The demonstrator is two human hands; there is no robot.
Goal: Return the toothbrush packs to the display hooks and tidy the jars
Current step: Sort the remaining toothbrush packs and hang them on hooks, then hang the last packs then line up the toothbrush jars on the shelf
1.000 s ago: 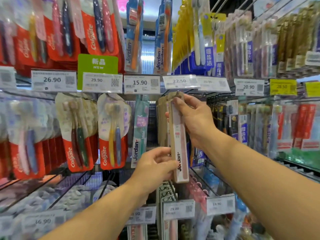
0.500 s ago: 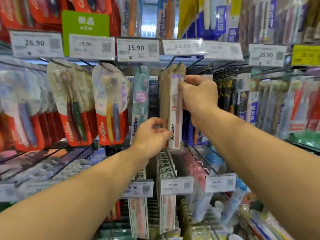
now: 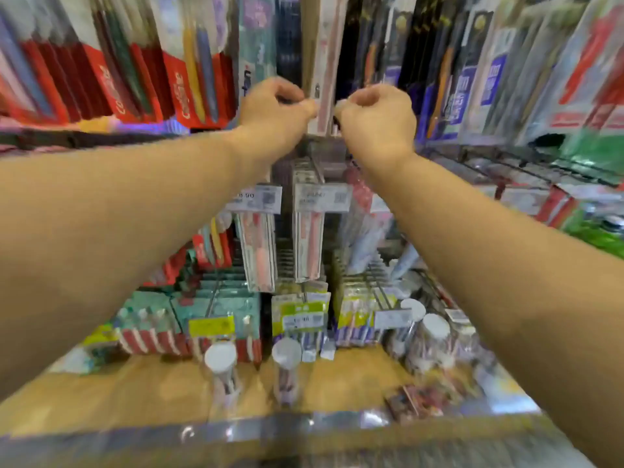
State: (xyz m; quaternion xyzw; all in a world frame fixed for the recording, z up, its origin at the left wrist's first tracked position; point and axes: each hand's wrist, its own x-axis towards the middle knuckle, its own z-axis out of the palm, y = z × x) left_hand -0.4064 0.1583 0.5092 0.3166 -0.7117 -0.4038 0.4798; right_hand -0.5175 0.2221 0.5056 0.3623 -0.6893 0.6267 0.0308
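A beige-and-pink toothbrush pack [image 3: 325,59] hangs in the middle of the display among other hanging packs. My left hand [image 3: 275,109] has curled fingers that pinch its lower left edge. My right hand [image 3: 376,121] is curled at the lower right edge, thumb and fingertips against the pack. Below, on the wooden shelf [image 3: 354,376], stand clear jars with white lids: one jar [image 3: 221,366] left of centre, a second jar [image 3: 286,361] beside it, and a third jar [image 3: 434,332] at the right. The image is blurred.
Red toothbrush packs [image 3: 182,86] hang to the left, dark and blue packs [image 3: 472,79] to the right. Price tags [image 3: 320,197] sit on hooks under my hands, with pink packs [image 3: 309,244] hanging below. A small dark packet [image 3: 413,400] lies on the shelf at right.
The view has tilted down to show the wooden shelf and jars. My right hand slid from the pack's top to its lower right edge; my left stays at the lower left.
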